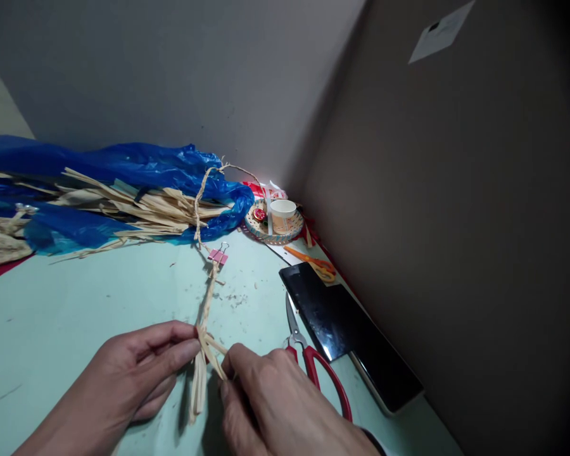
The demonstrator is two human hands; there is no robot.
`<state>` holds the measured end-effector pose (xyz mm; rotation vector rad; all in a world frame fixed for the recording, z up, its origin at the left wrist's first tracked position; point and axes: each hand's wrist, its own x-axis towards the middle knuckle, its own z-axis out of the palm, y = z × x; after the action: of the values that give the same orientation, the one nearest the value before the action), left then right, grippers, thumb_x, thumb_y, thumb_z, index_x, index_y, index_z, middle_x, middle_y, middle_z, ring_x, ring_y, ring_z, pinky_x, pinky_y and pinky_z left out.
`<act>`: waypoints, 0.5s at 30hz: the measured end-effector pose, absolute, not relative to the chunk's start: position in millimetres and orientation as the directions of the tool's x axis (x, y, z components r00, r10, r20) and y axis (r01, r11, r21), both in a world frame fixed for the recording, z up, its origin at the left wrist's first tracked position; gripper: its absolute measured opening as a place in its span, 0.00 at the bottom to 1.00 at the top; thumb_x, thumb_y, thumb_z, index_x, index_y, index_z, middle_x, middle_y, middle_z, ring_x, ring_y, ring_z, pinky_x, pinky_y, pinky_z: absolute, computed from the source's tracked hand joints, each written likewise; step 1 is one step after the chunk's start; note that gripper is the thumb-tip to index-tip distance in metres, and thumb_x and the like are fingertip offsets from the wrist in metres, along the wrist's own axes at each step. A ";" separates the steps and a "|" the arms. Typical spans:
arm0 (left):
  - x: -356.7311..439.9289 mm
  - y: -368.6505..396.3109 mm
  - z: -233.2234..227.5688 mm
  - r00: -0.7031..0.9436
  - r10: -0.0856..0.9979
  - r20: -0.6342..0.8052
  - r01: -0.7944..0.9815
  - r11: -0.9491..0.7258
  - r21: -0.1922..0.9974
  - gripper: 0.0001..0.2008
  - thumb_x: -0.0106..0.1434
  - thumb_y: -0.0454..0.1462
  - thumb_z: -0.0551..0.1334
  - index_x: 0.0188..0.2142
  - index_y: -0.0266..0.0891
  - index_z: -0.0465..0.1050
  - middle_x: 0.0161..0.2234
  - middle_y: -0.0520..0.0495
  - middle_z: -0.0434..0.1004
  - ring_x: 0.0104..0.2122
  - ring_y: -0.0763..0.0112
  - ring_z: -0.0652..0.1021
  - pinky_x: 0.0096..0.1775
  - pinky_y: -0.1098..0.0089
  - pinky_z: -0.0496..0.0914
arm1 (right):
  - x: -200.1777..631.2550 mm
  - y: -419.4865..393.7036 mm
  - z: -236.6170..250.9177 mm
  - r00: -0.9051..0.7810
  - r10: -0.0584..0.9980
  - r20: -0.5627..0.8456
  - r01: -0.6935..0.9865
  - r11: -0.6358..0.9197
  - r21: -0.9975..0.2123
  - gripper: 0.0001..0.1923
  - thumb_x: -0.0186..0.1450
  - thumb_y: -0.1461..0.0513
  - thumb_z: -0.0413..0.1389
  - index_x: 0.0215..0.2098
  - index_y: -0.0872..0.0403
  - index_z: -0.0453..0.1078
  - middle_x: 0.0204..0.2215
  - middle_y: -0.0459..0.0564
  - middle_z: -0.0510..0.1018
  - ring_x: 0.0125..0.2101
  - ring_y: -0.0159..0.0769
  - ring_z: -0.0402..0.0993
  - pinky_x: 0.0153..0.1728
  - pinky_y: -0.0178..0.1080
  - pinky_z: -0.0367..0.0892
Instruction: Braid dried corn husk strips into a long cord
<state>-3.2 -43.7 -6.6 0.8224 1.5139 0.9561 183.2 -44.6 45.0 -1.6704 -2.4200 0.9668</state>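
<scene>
A braid of pale dried husk strips [209, 297] runs from a pink binder clip [218, 256] down toward me. My left hand [147, 370] pinches the braid's lower end between thumb and forefinger. Below that pinch, loose strips hang down in a bundle. My right hand [270, 402] is closed on one or more strips drawn out to the right; its inner fingers are hidden. Beyond the clip, a thin twisted cord arches up and back. Red-handled scissors [313, 364] lie beside my right hand, partly behind it, with the blades slightly apart.
Blue plastic [99, 158] holding dried strips [161, 206] spreads along the back left. At the back corner, a woven tray [275, 239] holds a paper cup [283, 215]. Orange-handled scissors [320, 265] and dark phone-like devices [356, 335] lie by the right wall.
</scene>
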 end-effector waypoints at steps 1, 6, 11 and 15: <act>-2.5 -44.4 -5.8 -0.163 0.887 -0.432 -0.011 0.436 0.900 0.19 0.41 0.50 0.75 0.31 0.45 0.82 0.17 0.53 0.73 0.21 0.66 0.78 0.19 0.74 0.67 | 183.3 -43.9 42.6 -0.432 0.850 -0.302 0.827 0.240 -0.509 0.05 0.64 0.58 0.51 0.34 0.49 0.67 0.23 0.49 0.67 0.15 0.29 0.51 0.13 0.32 0.44; -1.7 -46.8 -2.8 -0.209 0.874 -0.438 -0.021 0.444 0.896 0.20 0.41 0.49 0.75 0.33 0.43 0.83 0.19 0.50 0.77 0.22 0.65 0.79 0.19 0.73 0.70 | 183.4 -44.8 32.3 -0.474 0.851 -0.228 0.767 0.271 -0.581 0.05 0.61 0.61 0.52 0.35 0.51 0.69 0.19 0.44 0.62 0.13 0.26 0.45 0.11 0.31 0.40; -2.4 -46.9 -4.1 -0.204 0.872 -0.445 -0.026 0.449 0.893 0.20 0.39 0.48 0.76 0.33 0.45 0.84 0.17 0.52 0.75 0.22 0.64 0.80 0.19 0.74 0.69 | 175.3 -47.4 36.1 -0.436 0.866 -0.244 0.827 0.278 -0.489 0.16 0.57 0.61 0.54 0.43 0.51 0.73 0.20 0.47 0.66 0.14 0.30 0.49 0.12 0.32 0.38; 0.9 -47.3 -2.8 -0.186 0.878 -0.441 -0.046 0.441 0.896 0.19 0.38 0.46 0.77 0.31 0.44 0.83 0.17 0.52 0.75 0.23 0.64 0.79 0.20 0.74 0.69 | 174.0 -47.0 36.7 -0.493 0.831 -0.257 0.809 0.329 -0.487 0.25 0.58 0.61 0.53 0.54 0.49 0.71 0.21 0.48 0.69 0.14 0.33 0.53 0.13 0.32 0.40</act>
<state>0.9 -47.3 -2.8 0.7620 1.5280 0.9927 174.0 -47.0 36.7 -1.5615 -2.5297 0.8899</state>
